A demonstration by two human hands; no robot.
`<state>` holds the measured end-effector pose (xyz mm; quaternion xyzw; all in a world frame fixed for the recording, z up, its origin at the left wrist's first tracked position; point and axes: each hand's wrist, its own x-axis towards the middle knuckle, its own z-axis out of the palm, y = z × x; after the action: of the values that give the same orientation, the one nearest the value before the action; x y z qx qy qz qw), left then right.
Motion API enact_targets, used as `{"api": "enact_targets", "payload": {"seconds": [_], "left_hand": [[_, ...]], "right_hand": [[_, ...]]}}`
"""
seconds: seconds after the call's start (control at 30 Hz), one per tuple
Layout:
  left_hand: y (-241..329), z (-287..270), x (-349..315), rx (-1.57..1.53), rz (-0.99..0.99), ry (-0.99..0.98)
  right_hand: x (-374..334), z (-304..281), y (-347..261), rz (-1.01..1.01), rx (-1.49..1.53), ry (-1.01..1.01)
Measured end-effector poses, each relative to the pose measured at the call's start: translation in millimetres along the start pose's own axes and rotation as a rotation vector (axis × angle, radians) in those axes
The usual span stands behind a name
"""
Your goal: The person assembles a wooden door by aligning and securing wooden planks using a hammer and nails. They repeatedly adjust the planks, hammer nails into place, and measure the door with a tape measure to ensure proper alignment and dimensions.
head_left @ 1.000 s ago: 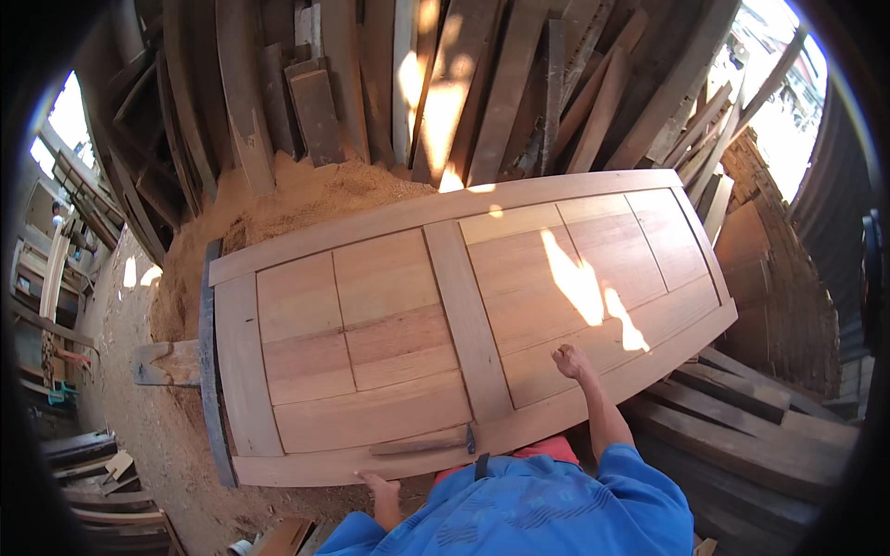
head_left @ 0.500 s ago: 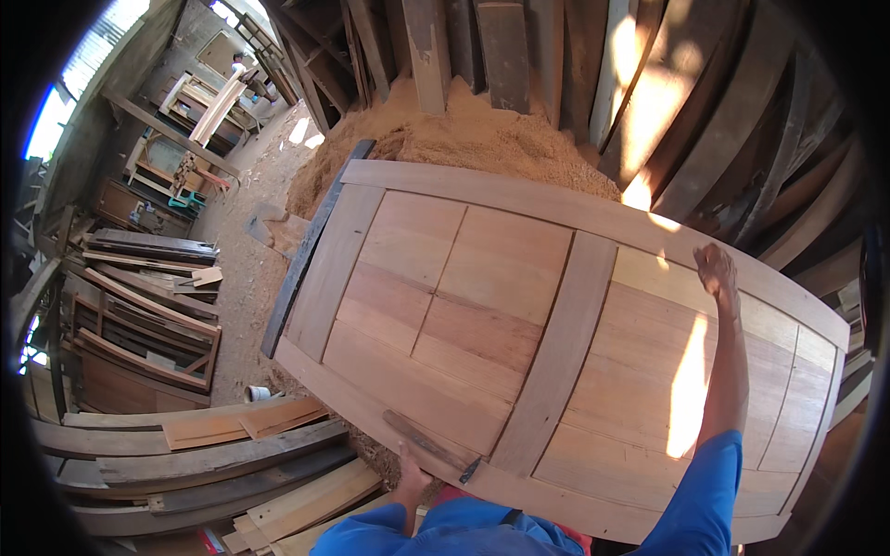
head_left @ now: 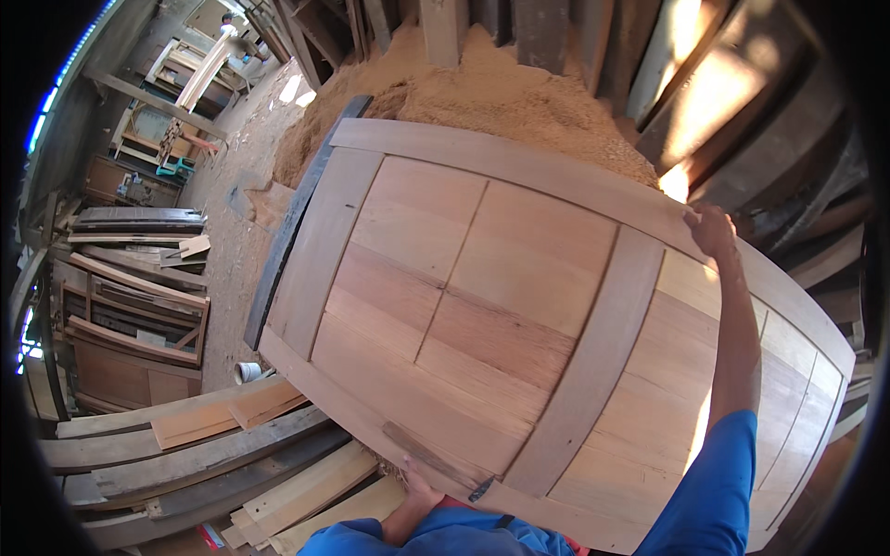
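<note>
A large wooden panelled door (head_left: 593, 361) lies in front of me, its long side running left to right. My right hand (head_left: 712, 230) is at its far edge, fingers curled over the far rail; the fingertips are partly hidden. At the near edge, my left hand (head_left: 417, 496) grips the border with the thumb side up and the other fingers out of sight underneath. On the near rail, just beyond my left hand, rests a hand tool (head_left: 431, 452) with a wooden handle and a dark metal end. I cannot make out its exact kind.
A dark beam (head_left: 297, 232) runs under the door's left end. Sawdust (head_left: 501, 88) is heaped beyond the far edge, with upright boards (head_left: 542, 37) behind it. Stacked planks (head_left: 213, 454) lie at the near left, beside a small white container (head_left: 247, 372). Door frames (head_left: 139, 315) stand farther left.
My right hand has moved from the top of the far rail to its outer edge. The door looks larger in view, and the surroundings have shifted slightly. My left hand stays at the near edge.
</note>
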<state>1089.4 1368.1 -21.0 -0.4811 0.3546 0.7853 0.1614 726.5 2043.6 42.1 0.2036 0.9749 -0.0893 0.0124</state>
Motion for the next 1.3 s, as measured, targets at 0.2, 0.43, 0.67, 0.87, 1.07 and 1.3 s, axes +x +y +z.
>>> {"api": "enact_targets", "payload": {"seconds": [0.2,0.43,0.67,0.87,1.07,1.3], "left_hand": [[-10.1,-28.2,19.2,0.038,0.082,0.068],[-28.9,-82.1,46.6,0.052,0.214,0.313],[2.1,-18.8,-3.7,0.013,0.157,0.103],[7.3,-17.3,-34.5,-0.048,0.193,0.039],[21.2,-14.4,-28.4,0.006,0.108,0.037],[20.2,-16.8,-33.4,0.055,0.087,0.177]], "right_hand": [[71.1,2.9,-37.7,-0.023,0.042,-0.027],[75.8,89.7,-19.9,0.042,0.096,-0.138],[47.0,1.1,-71.6,0.132,0.017,-0.192],[43.6,-3.6,-77.5,0.182,0.029,-0.189],[46.9,25.4,-58.0,0.196,-0.027,-0.114],[56.5,72.4,-45.8,0.181,-0.054,-0.089]]}}
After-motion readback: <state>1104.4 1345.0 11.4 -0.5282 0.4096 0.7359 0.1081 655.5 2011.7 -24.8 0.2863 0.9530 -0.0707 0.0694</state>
